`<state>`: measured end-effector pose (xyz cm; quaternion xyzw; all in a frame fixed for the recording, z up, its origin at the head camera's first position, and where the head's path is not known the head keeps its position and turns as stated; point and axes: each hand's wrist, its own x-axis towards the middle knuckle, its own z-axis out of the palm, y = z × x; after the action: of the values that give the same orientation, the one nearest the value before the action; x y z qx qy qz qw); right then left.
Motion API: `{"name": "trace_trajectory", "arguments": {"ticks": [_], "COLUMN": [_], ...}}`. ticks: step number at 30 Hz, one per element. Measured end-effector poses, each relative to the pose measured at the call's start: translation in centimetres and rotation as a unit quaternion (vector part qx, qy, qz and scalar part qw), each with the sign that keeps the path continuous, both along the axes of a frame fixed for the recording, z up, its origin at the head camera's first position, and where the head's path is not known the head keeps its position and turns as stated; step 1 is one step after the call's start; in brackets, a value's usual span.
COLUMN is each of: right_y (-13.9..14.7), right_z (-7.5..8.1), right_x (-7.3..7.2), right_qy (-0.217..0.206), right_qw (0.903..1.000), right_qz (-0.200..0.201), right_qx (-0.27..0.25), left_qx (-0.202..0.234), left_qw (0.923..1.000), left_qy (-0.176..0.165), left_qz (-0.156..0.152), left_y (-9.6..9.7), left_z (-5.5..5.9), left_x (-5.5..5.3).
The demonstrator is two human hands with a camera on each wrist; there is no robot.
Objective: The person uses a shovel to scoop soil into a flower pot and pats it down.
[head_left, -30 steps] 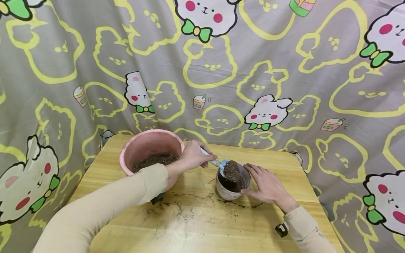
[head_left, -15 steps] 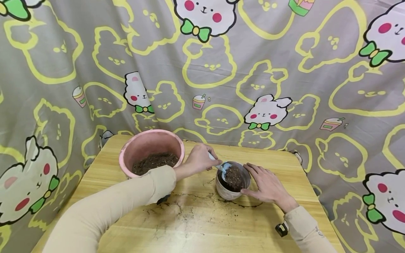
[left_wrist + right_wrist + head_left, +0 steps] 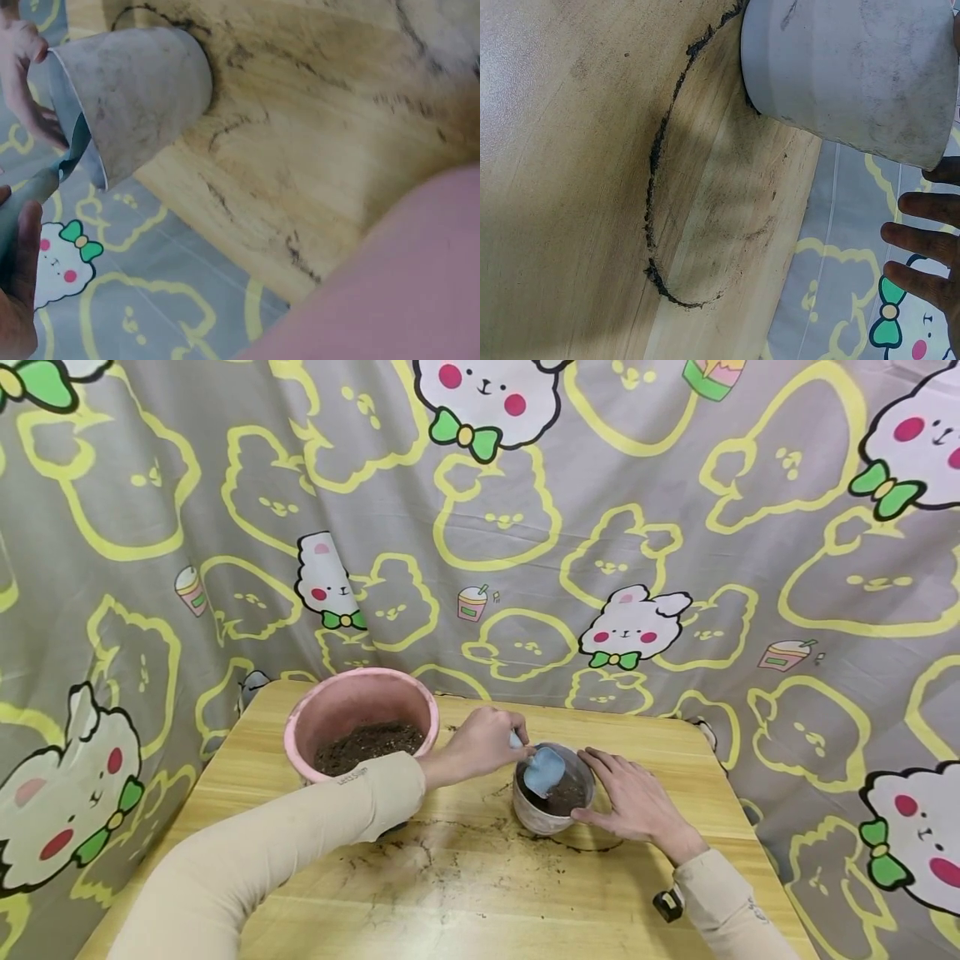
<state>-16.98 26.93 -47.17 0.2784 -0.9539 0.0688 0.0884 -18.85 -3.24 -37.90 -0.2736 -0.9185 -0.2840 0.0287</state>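
Note:
My left hand (image 3: 486, 745) grips the handle of a light blue garden scoop (image 3: 545, 772). The scoop's blade is tipped over inside the mouth of a small greyish flowerpot (image 3: 542, 821), its back facing up. Dark soil (image 3: 572, 797) shows inside the pot beside the blade. In the left wrist view, thumb and fingers hold the scoop handle (image 3: 34, 195), and the blade reaches past the pot's rim. My right hand (image 3: 633, 797) rests against the pot's right side; in the right wrist view its fingers (image 3: 922, 244) are spread and fairly straight, one touching the rim.
A large pink tub (image 3: 298, 752) with dark soil (image 3: 367, 746) stands at the left on the wooden table (image 3: 450, 902). Soil crumbs (image 3: 442, 852) lie scattered around, with a curved line of soil (image 3: 654, 161) near the pot. A patterned curtain (image 3: 405, 510) hangs behind.
The scoop, heaped with soil one second ago, has been lowered and turned over in the pot, and its load is off the blade. My left hand has moved slightly right; the right hand stays put.

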Motion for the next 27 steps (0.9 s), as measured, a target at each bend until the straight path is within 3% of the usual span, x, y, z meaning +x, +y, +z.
{"name": "trace_trajectory", "arguments": {"ticks": [4,12,20,27], "right_y": [0.0,0.1,0.0,0.0], "right_z": [0.0,0.0,-0.1,-0.1], "right_x": [0.0,0.0,0.0,0.0], "right_qy": [-0.001,0.003,0.005,0.001], "right_qw": [1.0000,1.0000,1.0000,1.0000], "right_qz": [0.001,0.001,0.002,0.001], "right_qx": [-0.003,0.002,0.004,-0.001], "left_qx": [-0.012,-0.002,0.015,0.046], "left_qw": [0.9982,0.9979,0.9999,0.9985], "left_qy": [0.045,0.059,0.005,-0.016], "left_qz": [-0.036,-0.025,-0.001,0.025], "left_y": [-0.3,-1.1,-1.9,-2.3], "left_z": [0.3,0.8,0.2,-0.5], "left_x": [0.0,-0.2,-0.1,-0.1]}}
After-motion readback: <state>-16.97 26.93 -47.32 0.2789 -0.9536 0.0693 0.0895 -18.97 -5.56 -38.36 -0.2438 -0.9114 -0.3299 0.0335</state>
